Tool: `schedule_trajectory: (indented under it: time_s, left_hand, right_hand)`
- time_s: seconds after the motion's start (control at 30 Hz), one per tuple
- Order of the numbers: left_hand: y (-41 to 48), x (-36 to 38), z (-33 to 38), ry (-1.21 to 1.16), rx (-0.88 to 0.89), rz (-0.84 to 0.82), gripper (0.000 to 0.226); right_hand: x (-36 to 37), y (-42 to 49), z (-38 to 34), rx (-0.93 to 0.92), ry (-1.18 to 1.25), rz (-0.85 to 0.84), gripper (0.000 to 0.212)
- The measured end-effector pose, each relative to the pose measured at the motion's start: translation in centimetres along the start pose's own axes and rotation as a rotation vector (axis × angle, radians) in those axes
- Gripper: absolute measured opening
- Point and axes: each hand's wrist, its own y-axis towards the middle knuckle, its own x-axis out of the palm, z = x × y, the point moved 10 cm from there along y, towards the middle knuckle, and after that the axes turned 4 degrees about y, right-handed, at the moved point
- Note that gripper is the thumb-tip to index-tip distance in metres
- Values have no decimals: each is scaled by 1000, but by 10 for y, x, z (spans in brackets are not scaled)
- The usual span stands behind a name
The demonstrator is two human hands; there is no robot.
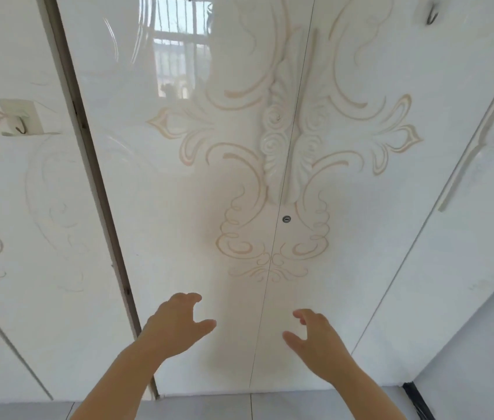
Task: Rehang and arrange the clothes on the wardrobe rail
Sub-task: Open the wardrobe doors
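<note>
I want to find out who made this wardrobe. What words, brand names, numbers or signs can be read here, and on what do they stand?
None: no word, number, brand or label can be read.
The wardrobe doors carry only beige scroll ornament, no lettering.
The lock and the stick-on hook show no marking that can be made out.

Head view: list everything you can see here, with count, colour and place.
wardrobe doors: two, glossy white with beige scrolls, centre, closed
carved handles: two, white, either side of the middle seam
keyhole: one, silver, below the handles
adhesive hooks: two, pale, left panel and top right
floor: grey tiles, bottom edge
black strip: one, lower right corner
hands: two, bare, low centre; left hand and right hand open, holding nothing
</note>
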Motion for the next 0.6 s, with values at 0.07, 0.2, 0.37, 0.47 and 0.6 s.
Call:
schedule_trajectory:
  time_s: [0.07, 0.2, 0.37, 0.47, 0.6]
  left_hand:
    - [21, -20, 16, 17, 60, 44, 62]
    - [53, -62, 58, 5, 211, 172, 60]
    - [80, -115, 107, -39, 355, 344, 61]
    - [86, -149, 138, -54, 452, 475, 61]
    - [84, -193, 176, -17, 608, 704, 61]
  right_hand:
    - [-14, 15, -8, 6, 17, 39, 52]
    - [-54, 47, -29, -25, 33, 152, 51]
    - [-116, 86, -67, -139, 117, 293, 49]
    - [-158, 102, -94, -232, 145, 396, 49]
    - [-211, 111, -126, -353, 202, 579, 53]
